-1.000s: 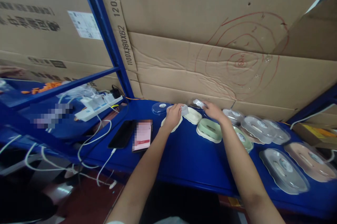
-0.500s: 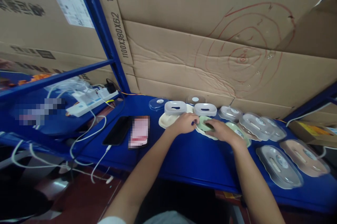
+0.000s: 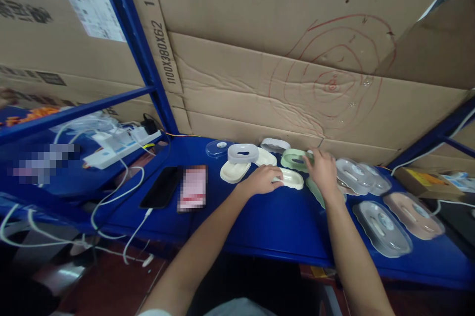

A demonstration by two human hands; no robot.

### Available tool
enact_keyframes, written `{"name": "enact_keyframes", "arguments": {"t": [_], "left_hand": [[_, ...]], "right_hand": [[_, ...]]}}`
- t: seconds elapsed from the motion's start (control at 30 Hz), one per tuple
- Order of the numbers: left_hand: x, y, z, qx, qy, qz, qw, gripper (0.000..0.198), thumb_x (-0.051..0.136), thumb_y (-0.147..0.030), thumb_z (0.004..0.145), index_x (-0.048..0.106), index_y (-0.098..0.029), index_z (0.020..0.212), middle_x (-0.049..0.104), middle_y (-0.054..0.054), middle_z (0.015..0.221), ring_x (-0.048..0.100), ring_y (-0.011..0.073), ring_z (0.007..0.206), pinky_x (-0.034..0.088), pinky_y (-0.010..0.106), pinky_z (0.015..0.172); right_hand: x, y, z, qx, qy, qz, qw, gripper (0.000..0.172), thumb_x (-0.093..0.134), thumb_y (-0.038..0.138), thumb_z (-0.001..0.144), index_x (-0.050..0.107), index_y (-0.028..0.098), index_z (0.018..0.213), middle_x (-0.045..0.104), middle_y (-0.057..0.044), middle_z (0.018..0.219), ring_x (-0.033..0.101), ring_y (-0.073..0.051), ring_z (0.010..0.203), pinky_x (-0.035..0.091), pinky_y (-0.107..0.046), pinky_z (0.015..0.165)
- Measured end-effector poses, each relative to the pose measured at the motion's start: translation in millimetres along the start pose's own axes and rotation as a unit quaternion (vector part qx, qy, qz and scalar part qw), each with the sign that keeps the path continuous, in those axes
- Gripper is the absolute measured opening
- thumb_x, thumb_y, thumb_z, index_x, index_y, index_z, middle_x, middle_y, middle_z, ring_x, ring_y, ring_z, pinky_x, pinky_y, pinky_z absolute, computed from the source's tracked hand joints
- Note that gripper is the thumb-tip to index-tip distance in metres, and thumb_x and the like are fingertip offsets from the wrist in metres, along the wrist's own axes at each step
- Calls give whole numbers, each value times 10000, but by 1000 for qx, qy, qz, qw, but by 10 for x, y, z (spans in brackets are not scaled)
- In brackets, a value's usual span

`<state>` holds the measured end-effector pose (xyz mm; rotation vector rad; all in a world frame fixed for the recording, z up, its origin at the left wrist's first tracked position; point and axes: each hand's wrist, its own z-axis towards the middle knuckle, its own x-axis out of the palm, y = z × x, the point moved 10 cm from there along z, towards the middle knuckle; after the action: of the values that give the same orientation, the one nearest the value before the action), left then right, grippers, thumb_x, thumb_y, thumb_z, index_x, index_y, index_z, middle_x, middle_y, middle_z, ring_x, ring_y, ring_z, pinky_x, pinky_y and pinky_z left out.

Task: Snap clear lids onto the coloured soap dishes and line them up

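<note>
My left hand (image 3: 261,181) rests on the left end of a cream oval tray (image 3: 291,178) on the blue shelf (image 3: 260,217), fingers curled onto it. My right hand (image 3: 323,172) holds a green oval insert (image 3: 294,158) by its right end, just behind the cream tray. A grey insert (image 3: 243,152) sits on another cream tray (image 3: 234,171) to the left. A further cream tray (image 3: 265,157) and a clear lid (image 3: 274,145) lie behind.
Two phones (image 3: 163,187) (image 3: 192,189) lie at the left with a white cable. A power strip (image 3: 118,145) sits on the neighbouring shelf. Several clear-lidded oval boxes (image 3: 382,220) lie at the right. Cardboard (image 3: 297,73) forms the back wall; blue uprights (image 3: 141,53) frame it.
The green insert has come off the cream tray and moved back and right in my right hand. My left hand stayed on the cream tray. The camera shifted slightly.
</note>
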<state>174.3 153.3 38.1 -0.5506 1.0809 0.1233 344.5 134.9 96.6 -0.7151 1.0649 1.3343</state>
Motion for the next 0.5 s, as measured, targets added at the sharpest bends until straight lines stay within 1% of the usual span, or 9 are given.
{"name": "enact_keyframes", "arguments": {"t": [0.03, 0.1, 0.17, 0.23, 0.3, 0.37, 0.43, 0.5], "left_hand": [[-41, 12, -9, -4, -4, 1, 1000, 101, 684, -274, 946, 763, -247, 1003, 778, 53, 1141, 711, 265, 1104, 511, 398, 1006], [-95, 36, -25, -12, -8, 5, 1000, 83, 699, -249, 915, 757, -237, 972, 773, 61, 1102, 709, 279, 1084, 506, 411, 1002], [-97, 56, -37, -16, -6, 7, 1000, 85, 720, -193, 860, 748, -231, 931, 768, 62, 1070, 710, 290, 1069, 503, 419, 992], [-64, 70, -42, -17, 0, 4, 1000, 111, 733, -156, 819, 734, -232, 900, 762, 55, 1039, 716, 289, 1047, 505, 416, 980], [-39, 77, -43, -19, -1, -2, 1000, 133, 747, -172, 812, 727, -235, 927, 752, 55, 1053, 716, 292, 1048, 506, 423, 984], [-45, 67, -41, -22, -12, -12, 1000, 224, 771, -242, 826, 721, -244, 1045, 736, 66, 1123, 703, 310, 1109, 503, 449, 1017], [-75, 33, -38, -22, -28, -24, 999, 433, 809, -347, 831, 676, -258, 1234, 698, 89, 1249, 660, 342, 1225, 492, 483, 1064], [-104, -21, -32, -18, -44, -36, 998, 698, 849, -446, 810, 569, -280, 1428, 631, 114, 1384, 598, 362, 1335, 478, 502, 1110]], "right_hand": [[-26, -133, -12, 32, 4, -18, 999, 494, 401, 436, 1080, 556, 164, 1462, 641, -204, 1423, 555, -387, 1360, 397, -534, 1126], [6, -393, -58, 80, 49, -42, 995, 504, 486, 506, 1039, 583, 189, 1418, 672, -198, 1369, 608, -390, 1292, 455, -530, 1058], [104, -574, -115, 92, 108, -45, 989, 606, 640, 543, 940, 581, 188, 1429, 691, -206, 1338, 661, -398, 1209, 506, -524, 983], [205, -657, -156, 80, 148, -45, 985, 732, 746, 497, 850, 547, 199, 1489, 678, -217, 1367, 680, -401, 1184, 527, -514, 949], [287, -656, -170, 60, 168, -43, 983, 771, 745, 411, 842, 499, 234, 1551, 636, -220, 1441, 672, -398, 1220, 523, -509, 969], [348, -586, -164, 38, 176, -34, 983, 763, 693, 348, 874, 450, 274, 1594, 590, -205, 1513, 655, -396, 1265, 506, -505, 1007], [375, -472, -145, 15, 172, -18, 985, 748, 651, 322, 903, 416, 290, 1612, 587, -182, 1530, 650, -393, 1283, 499, -484, 1021], [377, -342, -121, -4, 158, 0, 987, 724, 622, 329, 928, 394, 276, 1614, 638, -167, 1478, 672, -375, 1252, 512, -443, 993]]}}
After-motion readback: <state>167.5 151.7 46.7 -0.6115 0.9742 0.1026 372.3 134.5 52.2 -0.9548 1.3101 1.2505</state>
